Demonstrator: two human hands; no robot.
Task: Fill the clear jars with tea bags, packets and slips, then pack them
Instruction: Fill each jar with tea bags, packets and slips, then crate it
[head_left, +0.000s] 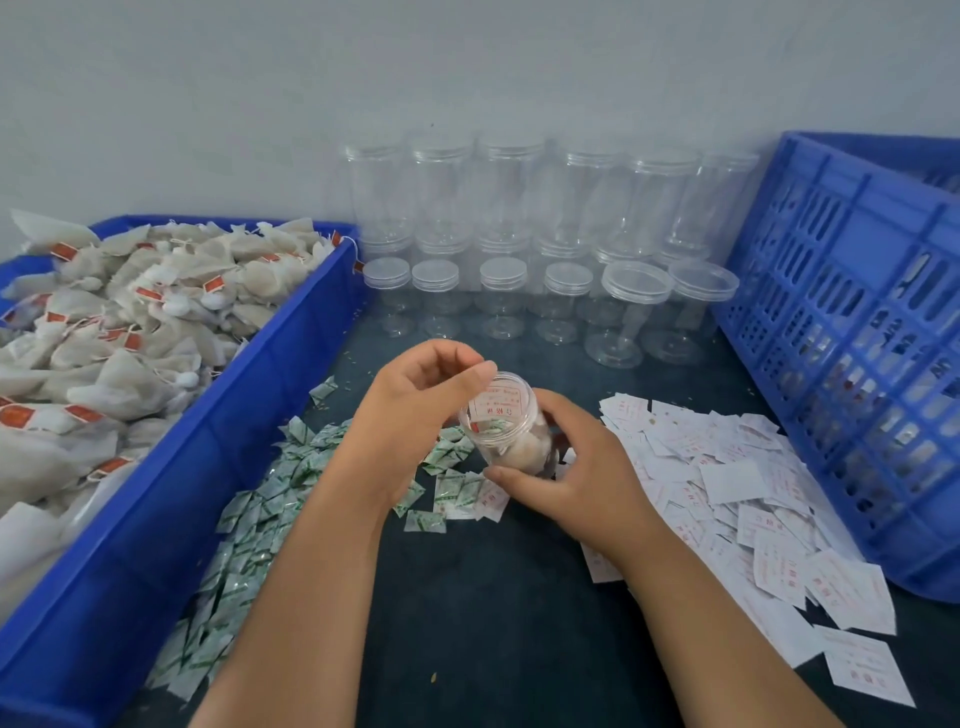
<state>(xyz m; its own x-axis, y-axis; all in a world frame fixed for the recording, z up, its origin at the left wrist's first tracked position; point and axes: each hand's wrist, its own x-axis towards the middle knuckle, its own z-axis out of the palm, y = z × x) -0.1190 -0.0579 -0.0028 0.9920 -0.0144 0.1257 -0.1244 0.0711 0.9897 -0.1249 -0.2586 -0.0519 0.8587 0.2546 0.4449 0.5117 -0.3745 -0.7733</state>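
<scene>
Centrally, a clear jar (511, 436) is held above the dark tabletop (493, 597), tilted with its open mouth toward the upper left. The right hand (576, 467) grips the jar from its right side, fingers wrapped behind the wall and thumb lying across the near side. The left hand (415, 400) hovers at the mouth with its fingers curled and its thumb tip at the rim. Whether it pinches anything cannot be told.

A white slip (496, 405) with red print lies just inside the mouth. Below it, through the clear wall, a green-and-white packet (493, 427) and a pale tea bag (519, 454) are visible.

At left, a blue bin (249, 415) holds a heap of tea bags (130, 322) with red tags on strings. Between the bin and the hands, loose packets (260, 499) are scattered in a band that runs from the near left toward the jar. At right, loose slips (727, 478) lie spread over the tabletop, some face down, reaching the foot of a blue slotted crate (857, 338).

Against the far wall, empty jars (498, 208) with clear lids stand in rows, one tier showing above another. The nearest row stands well apart from the held jar.
</scene>
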